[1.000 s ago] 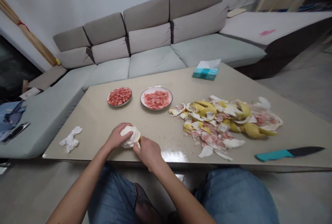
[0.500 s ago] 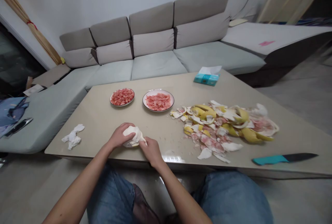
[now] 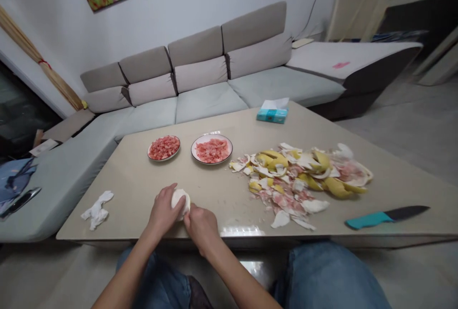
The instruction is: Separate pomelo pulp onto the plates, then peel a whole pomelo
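Note:
Both of my hands meet near the front edge of the beige table (image 3: 136,175). My left hand (image 3: 163,211) is wrapped round a white, pithy piece of pomelo (image 3: 179,200). My right hand (image 3: 201,226) pinches the same piece from its right side, fingers closed on it. Two plates of pink pomelo flesh stand further back: a small plate (image 3: 163,147) on the left and a larger black-rimmed plate (image 3: 212,148) beside it. A heap of yellow and white peel (image 3: 300,175) lies to the right of my hands.
A knife with a teal handle (image 3: 386,216) lies at the table's right front. A crumpled tissue (image 3: 97,209) sits at the left front, a teal tissue pack (image 3: 272,111) at the back. A grey sofa (image 3: 211,85) runs behind. My knees in jeans are under the table edge.
The view has tilted up, showing wall pictures. My hands have closed in tighter on the pomelo piece, so less of it shows between them.

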Motion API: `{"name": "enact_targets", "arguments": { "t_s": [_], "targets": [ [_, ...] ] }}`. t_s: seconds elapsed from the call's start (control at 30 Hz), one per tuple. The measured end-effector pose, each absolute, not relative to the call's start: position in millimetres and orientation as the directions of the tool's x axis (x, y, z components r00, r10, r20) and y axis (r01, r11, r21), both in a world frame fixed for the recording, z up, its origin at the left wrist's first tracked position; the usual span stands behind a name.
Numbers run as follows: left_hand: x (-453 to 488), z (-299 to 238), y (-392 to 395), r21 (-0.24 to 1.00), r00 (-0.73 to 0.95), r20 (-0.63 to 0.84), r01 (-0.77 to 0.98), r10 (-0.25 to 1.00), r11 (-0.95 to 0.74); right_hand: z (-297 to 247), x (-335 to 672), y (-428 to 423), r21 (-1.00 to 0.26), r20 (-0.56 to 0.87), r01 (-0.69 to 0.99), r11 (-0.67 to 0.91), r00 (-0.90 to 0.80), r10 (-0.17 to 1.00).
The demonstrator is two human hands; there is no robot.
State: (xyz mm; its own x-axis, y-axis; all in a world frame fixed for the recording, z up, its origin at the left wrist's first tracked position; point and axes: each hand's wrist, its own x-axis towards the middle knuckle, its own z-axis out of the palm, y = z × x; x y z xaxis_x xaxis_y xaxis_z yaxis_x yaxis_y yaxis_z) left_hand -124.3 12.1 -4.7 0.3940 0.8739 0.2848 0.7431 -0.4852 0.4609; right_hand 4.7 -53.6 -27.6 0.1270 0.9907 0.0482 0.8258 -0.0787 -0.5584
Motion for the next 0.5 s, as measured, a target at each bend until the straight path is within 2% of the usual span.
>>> {"name": "enact_targets", "arguments": {
  "t_s": [0.1,0.33,0.43,0.5],
  "targets": [
    [-123,-10,14,0.453,0.372,0.3,0.755,0.879,-0.474,-28,0,-55,-0.575,0.043,0.812,-0.097,0.148,0.988],
    [-127,-11,29,0.519,0.366,0.285,0.718,0.886,-0.464,-34,12,-32,-0.818,0.03,0.573,-0.048,0.125,0.992],
    [-134,-11,35,0.557,0.389,0.274,0.682,0.88,-0.475,-34,42,-21,-0.862,0.002,0.504,-0.06,0.122,0.993],
    [-142,-12,37,0.584,0.414,0.266,0.649,0.87,-0.488,-31,79,-18,-0.876,0.004,0.474,-0.09,0.195,0.981]
  ]
}}
